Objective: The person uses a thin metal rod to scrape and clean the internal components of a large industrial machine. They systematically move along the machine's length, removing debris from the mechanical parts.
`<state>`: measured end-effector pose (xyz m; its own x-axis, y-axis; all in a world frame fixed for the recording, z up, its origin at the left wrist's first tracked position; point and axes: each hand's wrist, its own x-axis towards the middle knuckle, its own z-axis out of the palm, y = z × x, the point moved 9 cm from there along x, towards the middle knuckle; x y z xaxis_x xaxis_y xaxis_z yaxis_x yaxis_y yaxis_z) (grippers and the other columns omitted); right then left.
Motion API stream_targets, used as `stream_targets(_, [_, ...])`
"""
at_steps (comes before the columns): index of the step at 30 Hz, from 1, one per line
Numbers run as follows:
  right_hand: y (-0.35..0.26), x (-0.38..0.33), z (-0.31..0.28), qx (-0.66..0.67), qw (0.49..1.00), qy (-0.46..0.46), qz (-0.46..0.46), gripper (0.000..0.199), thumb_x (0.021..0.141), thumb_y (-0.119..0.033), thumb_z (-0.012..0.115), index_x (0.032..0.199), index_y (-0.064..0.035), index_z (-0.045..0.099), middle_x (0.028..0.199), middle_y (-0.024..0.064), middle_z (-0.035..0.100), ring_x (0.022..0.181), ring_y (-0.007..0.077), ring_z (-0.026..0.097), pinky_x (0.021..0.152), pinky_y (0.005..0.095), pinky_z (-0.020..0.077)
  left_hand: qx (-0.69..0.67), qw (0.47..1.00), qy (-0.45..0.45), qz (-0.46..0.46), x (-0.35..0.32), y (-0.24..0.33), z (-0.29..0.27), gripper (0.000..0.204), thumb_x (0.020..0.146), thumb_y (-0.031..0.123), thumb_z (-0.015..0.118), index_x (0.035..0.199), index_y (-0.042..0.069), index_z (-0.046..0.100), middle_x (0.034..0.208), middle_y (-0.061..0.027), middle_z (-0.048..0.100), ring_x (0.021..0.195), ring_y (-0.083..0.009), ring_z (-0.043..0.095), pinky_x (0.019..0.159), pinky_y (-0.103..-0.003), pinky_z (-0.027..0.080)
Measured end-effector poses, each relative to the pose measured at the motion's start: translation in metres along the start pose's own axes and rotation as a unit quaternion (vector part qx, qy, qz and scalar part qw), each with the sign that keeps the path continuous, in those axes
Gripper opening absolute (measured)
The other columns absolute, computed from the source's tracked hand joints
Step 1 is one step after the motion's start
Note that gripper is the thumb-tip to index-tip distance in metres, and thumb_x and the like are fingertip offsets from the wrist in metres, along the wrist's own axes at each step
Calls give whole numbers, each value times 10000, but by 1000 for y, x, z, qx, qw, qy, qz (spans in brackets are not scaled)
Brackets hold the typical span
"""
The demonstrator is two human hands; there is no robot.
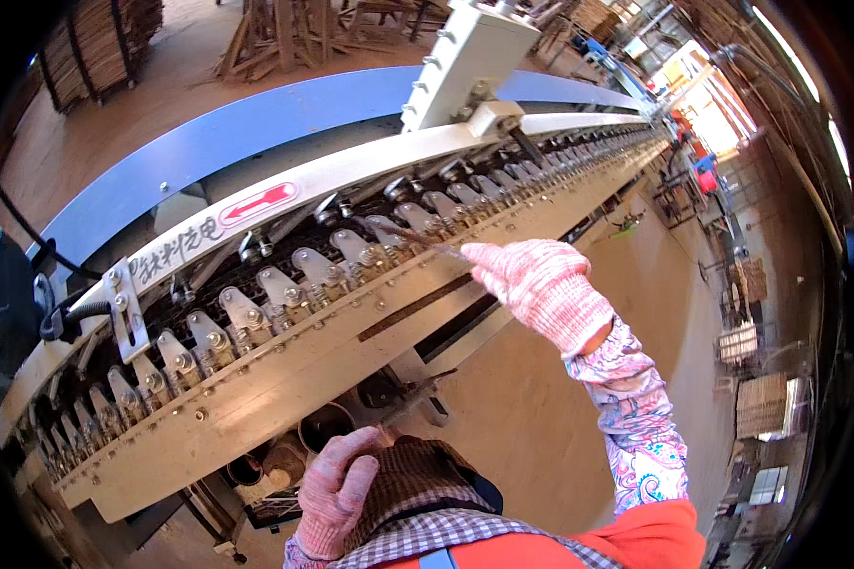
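Observation:
My right hand (539, 289), in a pink-and-white knit glove, reaches over the near edge of a long machine. Its fingers are pinched on a thin brown strip (430, 243), whose far end lies over the row of metal press fingers (332, 270). What the strip is made of is too small to tell. Low in the view, close to my body, is my left hand (337, 493) in a matching glove. Its fingers are bent but apart, with nothing visible in them, beside a dark checked cloth (413, 479).
The machine's pale front rail (285, 379) runs diagonally from lower left to upper right. Behind it are a white bar with a red arrow (258, 203), a white upright bracket (470, 66) and a blue beam (285, 109). Wood stacks (100, 52) and scrap timber (289, 38) stand beyond.

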<state>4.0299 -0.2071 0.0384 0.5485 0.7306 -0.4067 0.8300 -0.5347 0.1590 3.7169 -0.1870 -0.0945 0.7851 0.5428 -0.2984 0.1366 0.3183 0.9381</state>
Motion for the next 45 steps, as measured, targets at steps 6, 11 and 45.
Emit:
stream_targets(6, [19, -13, 16, -56, 980, 188, -16, 304, 1024, -384, 576, 1281, -254, 674, 886, 72, 754, 810, 286, 736, 707, 442, 584, 4, 1000, -18, -3, 1, -3, 2, 346, 1012, 178, 612, 1315, 13, 638, 1125, -92, 695, 873, -131, 648, 777, -280, 533])
stream_targets(11, [18, 14, 17, -24, 998, 58, 26, 329, 1068, -361, 462, 1313, -221, 631, 1114, 94, 761, 1018, 361, 743, 687, 594, 582, 85, 995, -51, 24, 9, 12, 21, 321, 996, 138, 587, 1279, 4, 658, 1112, -92, 693, 869, -134, 646, 769, -273, 532])
stream_targets(45, [412, -370, 367, 758, 473, 231, 385, 408, 993, -314, 714, 1330, -84, 695, 711, -1, 639, 479, 44, 446, 429, 232, 327, 126, 968, -216, 3, 74, -53, 432, 315, 986, 128, 575, 1247, -21, 670, 1067, -105, 716, 862, -156, 681, 791, -290, 559])
